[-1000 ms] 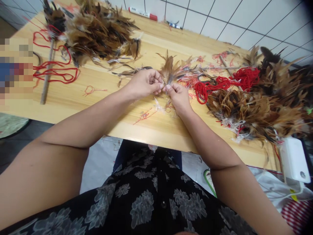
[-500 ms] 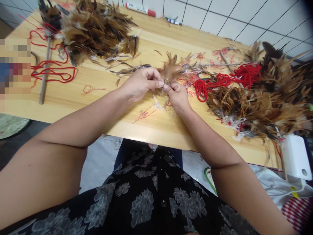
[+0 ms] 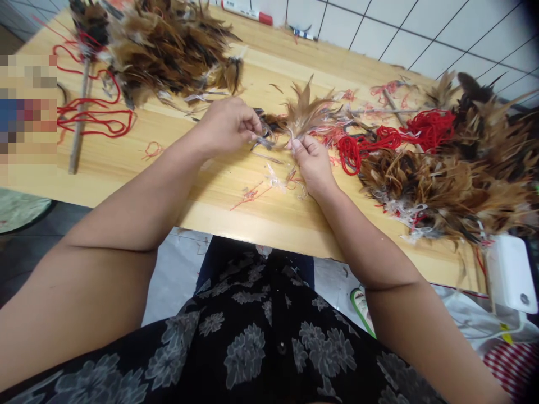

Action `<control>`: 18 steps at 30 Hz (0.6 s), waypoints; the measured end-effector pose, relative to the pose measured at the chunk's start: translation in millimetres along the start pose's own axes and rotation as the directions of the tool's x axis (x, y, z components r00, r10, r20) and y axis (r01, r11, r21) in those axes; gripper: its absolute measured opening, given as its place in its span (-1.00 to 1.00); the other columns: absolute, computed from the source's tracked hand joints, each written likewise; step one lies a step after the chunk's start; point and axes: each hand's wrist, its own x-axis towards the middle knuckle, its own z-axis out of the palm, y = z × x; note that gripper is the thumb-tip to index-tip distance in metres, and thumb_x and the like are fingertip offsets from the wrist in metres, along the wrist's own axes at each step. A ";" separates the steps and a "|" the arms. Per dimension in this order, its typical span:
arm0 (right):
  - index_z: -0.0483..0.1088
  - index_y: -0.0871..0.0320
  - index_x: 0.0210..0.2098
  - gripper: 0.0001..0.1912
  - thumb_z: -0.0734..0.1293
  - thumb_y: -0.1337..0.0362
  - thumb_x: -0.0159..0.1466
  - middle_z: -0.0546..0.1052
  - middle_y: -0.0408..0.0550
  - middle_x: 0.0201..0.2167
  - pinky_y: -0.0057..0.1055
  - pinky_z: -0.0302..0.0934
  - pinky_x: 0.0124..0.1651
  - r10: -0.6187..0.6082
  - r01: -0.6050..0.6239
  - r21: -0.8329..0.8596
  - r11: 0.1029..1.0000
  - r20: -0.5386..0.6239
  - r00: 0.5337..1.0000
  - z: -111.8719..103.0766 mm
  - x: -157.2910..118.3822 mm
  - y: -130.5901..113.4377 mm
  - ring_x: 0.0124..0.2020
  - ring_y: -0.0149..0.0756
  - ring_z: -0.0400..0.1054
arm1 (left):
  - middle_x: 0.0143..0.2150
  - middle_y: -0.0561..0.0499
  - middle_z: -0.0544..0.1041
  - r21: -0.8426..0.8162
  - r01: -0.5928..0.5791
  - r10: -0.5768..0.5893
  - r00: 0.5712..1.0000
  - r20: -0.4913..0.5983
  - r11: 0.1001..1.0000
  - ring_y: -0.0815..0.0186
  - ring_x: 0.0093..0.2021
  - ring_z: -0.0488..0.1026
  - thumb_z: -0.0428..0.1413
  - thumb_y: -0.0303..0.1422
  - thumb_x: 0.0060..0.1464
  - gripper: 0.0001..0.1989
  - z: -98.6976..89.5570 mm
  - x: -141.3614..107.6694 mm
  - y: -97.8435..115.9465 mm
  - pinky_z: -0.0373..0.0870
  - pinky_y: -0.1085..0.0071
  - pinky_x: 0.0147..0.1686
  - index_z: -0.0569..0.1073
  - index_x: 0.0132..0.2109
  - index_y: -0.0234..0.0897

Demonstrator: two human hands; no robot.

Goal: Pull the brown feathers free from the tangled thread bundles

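In the head view, my right hand (image 3: 315,164) pinches the base of a small bunch of brown feathers (image 3: 306,109) between thumb and forefinger, its tips fanned upward. To its left, my left hand (image 3: 231,126) is closed in a pinch above the table; what its fingertips hold, if anything, cannot be made out. Dark and grey feather scraps (image 3: 272,124) lie right beside those fingertips. Below the hands, white fibre scraps (image 3: 275,178) and a tangle of thin red thread (image 3: 251,194) rest on the wooden table (image 3: 210,207).
A large feather heap (image 3: 168,56) lies at the back left, beside a stick (image 3: 80,120) and looped red cord (image 3: 105,123). On the right are red cord bundles (image 3: 429,130) and more piled feathers (image 3: 446,191). Two markers lie near the tiled wall; a white device (image 3: 511,275) stands at the right edge.
My hands were together at the feather bunch; my left hand has moved off to the left. The bunch stays in my right hand, now more upright and fanned out.
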 end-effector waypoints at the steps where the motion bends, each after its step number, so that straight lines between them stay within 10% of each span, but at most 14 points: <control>1: 0.48 0.01 -0.28 -0.55 0.58 -0.06 0.64 0.44 -0.15 -0.33 -0.27 0.39 0.05 0.003 -0.003 0.003 1.000 0.001 1.000 -0.1 -0.6 -1.1 -0.13 -0.20 0.39 | -0.25 0.02 0.58 0.034 -0.019 0.019 1.000 0.015 0.999 0.08 -0.14 0.47 0.40 -0.58 0.06 -0.74 0.5 0.2 -0.4 0.50 0.12 0.17 0.79 -0.22 -0.06; 11: 0.45 0.01 -0.26 -0.47 0.60 -0.20 0.59 0.50 -0.12 -0.26 -0.30 0.41 0.03 -0.005 0.005 0.041 0.999 0.002 1.000 1.0 -3.3 -8.8 -0.02 -0.19 0.48 | -0.20 -0.08 0.54 0.139 -0.075 0.059 0.991 0.119 0.987 -0.13 0.07 0.55 0.35 -0.55 0.06 -0.78 15.8 3.2 -0.5 0.47 -0.03 0.31 0.64 -0.32 -0.06; 18: 0.42 -0.02 -0.30 -0.42 0.61 -0.26 0.56 0.43 -0.12 -0.33 -0.26 0.40 0.01 0.000 0.000 0.020 1.000 -0.003 1.000 1.3 -2.9 -8.5 -0.07 -0.14 0.43 | -0.36 0.09 0.54 -0.306 0.063 -0.070 0.998 -0.010 0.950 0.10 -0.14 0.43 0.69 -0.20 0.18 -0.62 3.4 1.4 4.1 0.49 0.06 0.15 0.61 -0.24 -0.02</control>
